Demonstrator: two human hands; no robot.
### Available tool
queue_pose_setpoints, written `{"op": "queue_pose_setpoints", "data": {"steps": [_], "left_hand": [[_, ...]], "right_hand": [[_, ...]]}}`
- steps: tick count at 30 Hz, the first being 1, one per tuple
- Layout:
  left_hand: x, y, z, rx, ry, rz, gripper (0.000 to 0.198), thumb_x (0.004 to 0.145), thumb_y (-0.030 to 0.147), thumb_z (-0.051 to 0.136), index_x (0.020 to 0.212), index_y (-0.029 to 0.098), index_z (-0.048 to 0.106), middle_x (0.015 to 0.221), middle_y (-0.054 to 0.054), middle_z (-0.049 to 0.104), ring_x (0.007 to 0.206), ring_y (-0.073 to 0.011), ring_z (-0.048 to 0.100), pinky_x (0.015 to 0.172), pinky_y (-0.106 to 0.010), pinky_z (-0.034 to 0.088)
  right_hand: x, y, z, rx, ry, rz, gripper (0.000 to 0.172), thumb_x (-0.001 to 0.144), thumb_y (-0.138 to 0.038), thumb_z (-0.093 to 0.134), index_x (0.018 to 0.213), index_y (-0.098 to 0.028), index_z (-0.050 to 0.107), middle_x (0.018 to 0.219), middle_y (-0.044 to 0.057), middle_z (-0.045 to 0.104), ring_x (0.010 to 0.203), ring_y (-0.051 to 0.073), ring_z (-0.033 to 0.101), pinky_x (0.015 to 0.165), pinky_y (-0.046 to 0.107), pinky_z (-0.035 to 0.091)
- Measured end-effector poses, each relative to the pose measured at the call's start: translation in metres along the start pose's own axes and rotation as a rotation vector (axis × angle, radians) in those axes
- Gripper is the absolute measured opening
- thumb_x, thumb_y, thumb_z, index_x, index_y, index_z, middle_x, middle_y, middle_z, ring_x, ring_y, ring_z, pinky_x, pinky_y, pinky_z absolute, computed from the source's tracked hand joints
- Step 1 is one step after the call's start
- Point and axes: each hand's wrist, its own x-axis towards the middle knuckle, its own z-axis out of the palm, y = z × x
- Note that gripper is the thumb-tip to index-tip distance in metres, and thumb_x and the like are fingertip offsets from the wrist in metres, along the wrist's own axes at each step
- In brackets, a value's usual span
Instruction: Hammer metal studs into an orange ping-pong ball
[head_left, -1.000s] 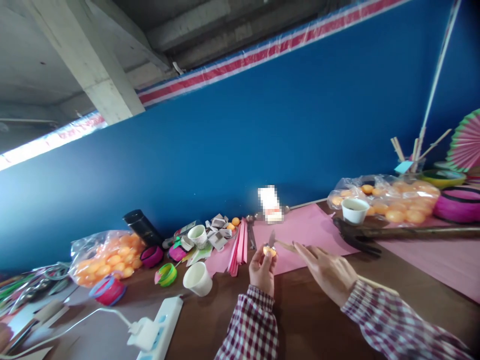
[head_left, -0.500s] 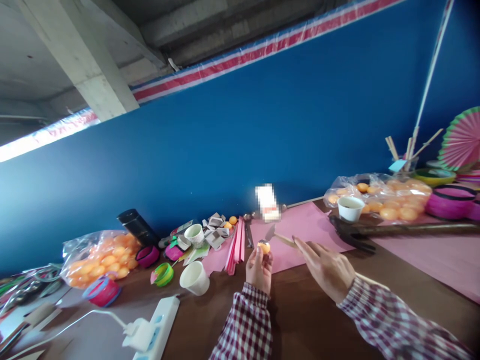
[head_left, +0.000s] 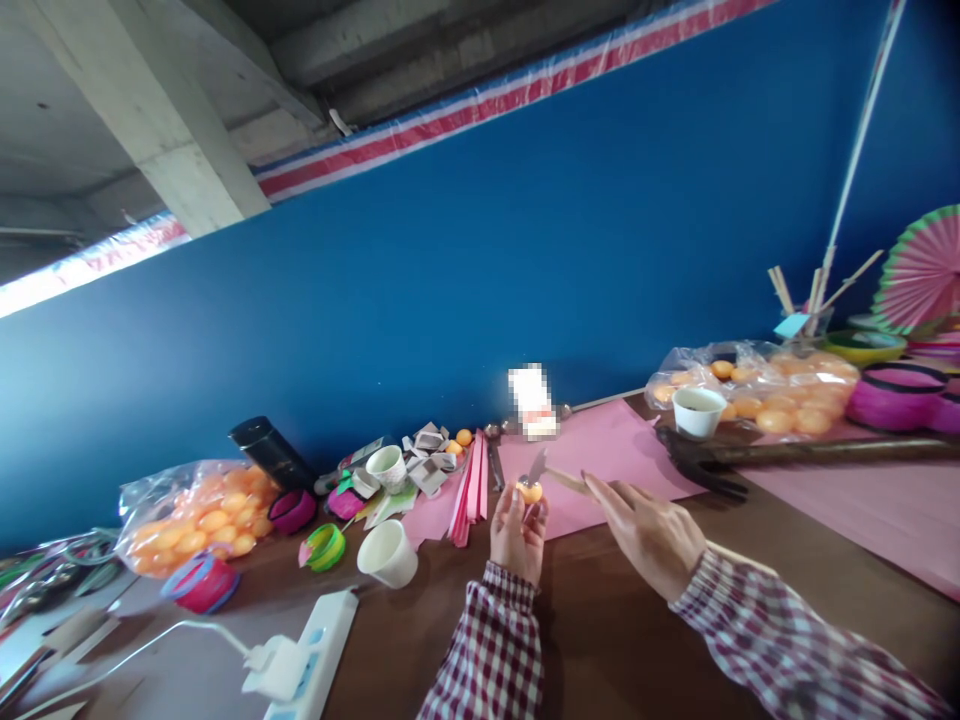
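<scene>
My left hand grips an orange ping-pong ball between thumb and fingertips, its upper part darkened or opened; I cannot tell which. Closed around a thin, pale wooden handle is my right hand. The handle belongs to a tool whose grey, pointed head sits across its end, right at the top of the ball; whether the two touch is unclear. The rear of the handle shows beyond my wrist. Under and behind the ball lies a pink paper sheet on the brown table.
A claw hammer lies right, beside a white paper cup and bagged orange balls. Left are another cup, folded pink strips, a bag of balls, and a power strip. A blue partition stands behind.
The grey tool head has tipped more upright and come closer to the ball's top. Both hands keep their grips; the whole view has shifted slightly.
</scene>
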Motion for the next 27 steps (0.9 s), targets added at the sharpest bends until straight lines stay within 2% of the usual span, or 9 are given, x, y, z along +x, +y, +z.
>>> {"op": "queue_pose_setpoints", "data": {"steps": [5, 12, 17, 21, 27], "left_hand": [[0.0003, -0.0006, -0.0012, -0.031, -0.026, 0.01, 0.025, 0.068, 0.017, 0.062, 0.093, 0.017, 0.059, 0.09, -0.007, 0.063, 0.079, -0.0132, 0.061, 0.076, -0.027, 0.049], [0.0009, -0.0021, -0.0024, 0.032, -0.036, 0.009, 0.025, 0.064, 0.018, 0.066, 0.088, 0.015, 0.06, 0.084, -0.006, 0.064, 0.075, -0.0125, 0.062, 0.071, -0.024, 0.05], [0.0001, -0.0018, -0.0017, 0.026, -0.064, -0.003, 0.021, 0.064, 0.018, 0.066, 0.084, 0.013, 0.062, 0.082, -0.007, 0.064, 0.074, -0.0134, 0.062, 0.07, -0.025, 0.05], [0.0002, -0.0016, -0.0015, 0.005, -0.017, -0.019, 0.016, 0.065, 0.019, 0.065, 0.079, 0.012, 0.062, 0.08, -0.007, 0.064, 0.072, -0.013, 0.062, 0.069, -0.024, 0.05], [0.0001, -0.0015, -0.0031, 0.0, -0.022, -0.053, 0.013, 0.066, 0.019, 0.064, 0.075, 0.012, 0.062, 0.072, -0.007, 0.064, 0.07, -0.0143, 0.062, 0.068, -0.026, 0.051]], "right_hand": [[-0.0006, -0.0004, 0.0004, -0.003, -0.009, -0.005, 0.044, 0.082, -0.016, 0.039, 0.125, -0.022, 0.036, 0.085, 0.003, 0.061, 0.068, 0.011, 0.055, 0.05, 0.021, 0.036], [0.0001, 0.0019, 0.0003, 0.014, 0.026, 0.035, 0.041, 0.084, -0.019, 0.037, 0.125, -0.022, 0.037, 0.084, 0.004, 0.062, 0.067, 0.011, 0.056, 0.05, 0.02, 0.037], [-0.0001, 0.0, 0.001, 0.011, -0.012, -0.008, 0.042, 0.083, -0.017, 0.038, 0.125, -0.023, 0.038, 0.084, 0.003, 0.061, 0.069, 0.011, 0.056, 0.05, 0.02, 0.037], [-0.0001, 0.0, 0.0005, 0.009, 0.003, 0.016, 0.041, 0.084, -0.019, 0.037, 0.125, -0.021, 0.037, 0.084, 0.003, 0.061, 0.068, 0.011, 0.056, 0.049, 0.021, 0.036], [0.0002, 0.0006, 0.0001, 0.0, -0.033, 0.01, 0.041, 0.083, -0.018, 0.037, 0.124, -0.022, 0.038, 0.084, 0.002, 0.061, 0.067, 0.011, 0.056, 0.049, 0.021, 0.035]]}}
